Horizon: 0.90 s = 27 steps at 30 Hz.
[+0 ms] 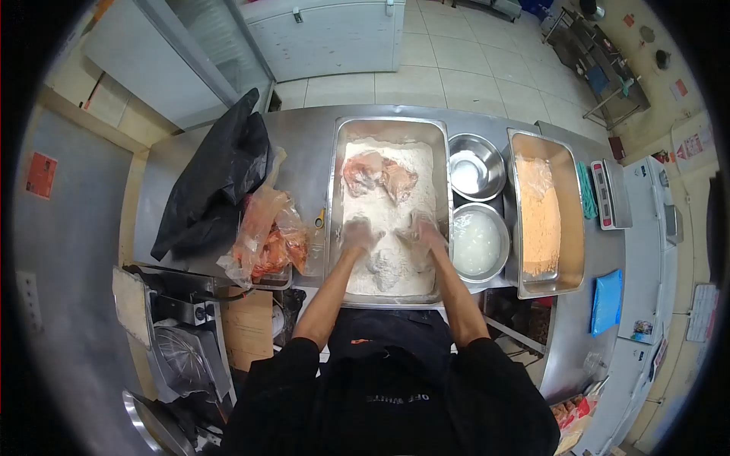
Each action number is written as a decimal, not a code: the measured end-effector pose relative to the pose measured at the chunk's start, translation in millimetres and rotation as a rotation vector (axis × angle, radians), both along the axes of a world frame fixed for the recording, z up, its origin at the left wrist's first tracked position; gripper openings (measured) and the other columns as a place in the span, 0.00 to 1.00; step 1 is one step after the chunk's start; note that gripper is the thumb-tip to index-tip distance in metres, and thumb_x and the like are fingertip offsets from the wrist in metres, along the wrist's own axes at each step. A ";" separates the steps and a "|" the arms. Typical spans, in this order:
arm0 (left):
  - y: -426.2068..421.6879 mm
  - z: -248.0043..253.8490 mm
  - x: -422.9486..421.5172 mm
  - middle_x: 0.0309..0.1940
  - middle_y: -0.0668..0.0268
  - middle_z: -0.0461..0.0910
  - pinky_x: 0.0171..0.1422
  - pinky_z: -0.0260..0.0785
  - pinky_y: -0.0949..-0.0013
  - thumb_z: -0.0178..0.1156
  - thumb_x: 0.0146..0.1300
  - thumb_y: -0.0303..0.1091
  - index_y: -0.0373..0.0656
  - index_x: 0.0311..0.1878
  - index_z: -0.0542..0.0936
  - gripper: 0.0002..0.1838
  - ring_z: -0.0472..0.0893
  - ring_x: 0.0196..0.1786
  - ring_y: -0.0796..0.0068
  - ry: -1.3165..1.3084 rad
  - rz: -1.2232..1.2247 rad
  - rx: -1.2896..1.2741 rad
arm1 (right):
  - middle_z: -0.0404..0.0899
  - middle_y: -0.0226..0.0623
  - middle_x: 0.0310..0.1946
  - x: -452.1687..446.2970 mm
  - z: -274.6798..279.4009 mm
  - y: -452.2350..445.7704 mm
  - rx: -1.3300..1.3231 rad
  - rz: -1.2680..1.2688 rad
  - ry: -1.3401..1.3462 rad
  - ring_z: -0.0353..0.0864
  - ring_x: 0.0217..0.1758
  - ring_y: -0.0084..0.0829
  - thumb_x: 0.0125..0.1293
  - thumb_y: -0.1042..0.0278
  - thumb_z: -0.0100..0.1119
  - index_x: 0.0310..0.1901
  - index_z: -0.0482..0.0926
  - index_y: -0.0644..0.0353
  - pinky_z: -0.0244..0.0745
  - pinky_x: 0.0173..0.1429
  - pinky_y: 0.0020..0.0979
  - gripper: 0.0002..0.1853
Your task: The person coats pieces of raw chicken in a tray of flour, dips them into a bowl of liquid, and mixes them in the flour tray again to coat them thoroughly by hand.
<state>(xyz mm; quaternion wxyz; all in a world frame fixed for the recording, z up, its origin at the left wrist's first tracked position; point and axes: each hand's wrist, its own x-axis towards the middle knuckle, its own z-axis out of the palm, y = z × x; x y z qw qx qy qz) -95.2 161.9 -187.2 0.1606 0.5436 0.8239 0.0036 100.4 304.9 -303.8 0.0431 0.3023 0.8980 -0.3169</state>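
A deep steel pan point(333, 175) of white flour point(426, 163) stands in front of me. Raw meat pieces point(380, 175), partly dusted, lie at its far end. My left hand point(360, 234) is in the flour on the pan's left side, powdered white and blurred. Opposite it, my right hand point(420, 231) is also in the flour, its fingers smeared by motion. Between my wrists, slightly nearer me, sits a flour-covered lump point(389, 270). Whether either hand holds anything cannot be made out.
Right of the pan stand a steel bowl point(477, 167), a bowl of cloudy liquid point(479, 242) and a pan of orange powder point(538, 216). Farther right are a scale point(608, 194) and blue packet point(606, 302). A clear bag of reddish meat point(277, 243) and black plastic bag point(217, 182) lie left.
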 end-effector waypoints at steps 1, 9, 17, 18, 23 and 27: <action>-2.9 -52.3 -0.3 0.38 0.52 0.78 0.52 0.67 0.61 0.50 0.55 0.56 0.37 0.38 0.78 0.27 0.77 0.43 0.59 -0.105 0.029 0.126 | 0.74 0.51 0.44 -3.9 9.3 -4.9 0.060 -0.061 0.028 0.73 0.49 0.48 0.49 0.48 0.62 0.50 0.68 0.65 0.67 0.53 0.39 0.33; 9.3 -3.0 -24.0 0.39 0.49 0.79 0.49 0.68 0.59 0.55 0.47 0.56 0.34 0.40 0.78 0.30 0.78 0.44 0.54 -0.391 0.077 -0.248 | 0.77 0.48 0.36 -36.9 115.9 -20.8 -0.089 -0.255 -0.031 0.77 0.39 0.44 0.52 0.55 0.59 0.42 0.73 0.64 0.72 0.44 0.37 0.22; 18.3 -78.9 -7.8 0.45 0.50 0.74 0.57 0.63 0.60 0.61 0.48 0.50 0.37 0.51 0.71 0.31 0.75 0.49 0.56 -0.245 -0.028 0.035 | 0.76 0.51 0.35 -18.6 77.7 0.1 -0.032 -0.080 0.131 0.76 0.41 0.48 0.57 0.73 0.46 0.42 0.75 0.63 0.70 0.46 0.40 0.12; 17.7 -74.5 -3.3 0.43 0.50 0.74 0.56 0.65 0.61 0.61 0.49 0.48 0.37 0.49 0.72 0.28 0.75 0.47 0.56 -0.216 -0.052 0.049 | 0.76 0.51 0.35 -17.1 80.4 -0.3 0.101 0.057 0.100 0.75 0.41 0.48 0.57 0.74 0.45 0.42 0.75 0.63 0.70 0.46 0.40 0.13; 12.3 -55.9 10.4 0.36 0.52 0.76 0.47 0.68 0.63 0.54 0.56 0.40 0.38 0.41 0.74 0.16 0.76 0.40 0.57 -0.392 -0.013 0.323 | 0.76 0.50 0.35 -10.0 69.4 1.1 0.173 -0.035 0.265 0.74 0.41 0.48 0.53 0.75 0.47 0.38 0.74 0.65 0.69 0.46 0.41 0.10; 9.2 -24.4 8.1 0.31 0.54 0.77 0.41 0.68 0.62 0.49 0.60 0.34 0.38 0.35 0.76 0.10 0.76 0.36 0.58 -0.693 0.227 0.672 | 0.75 0.49 0.31 5.2 63.6 10.9 0.200 -0.028 0.545 0.74 0.37 0.47 0.51 0.75 0.50 0.35 0.73 0.64 0.69 0.44 0.39 0.08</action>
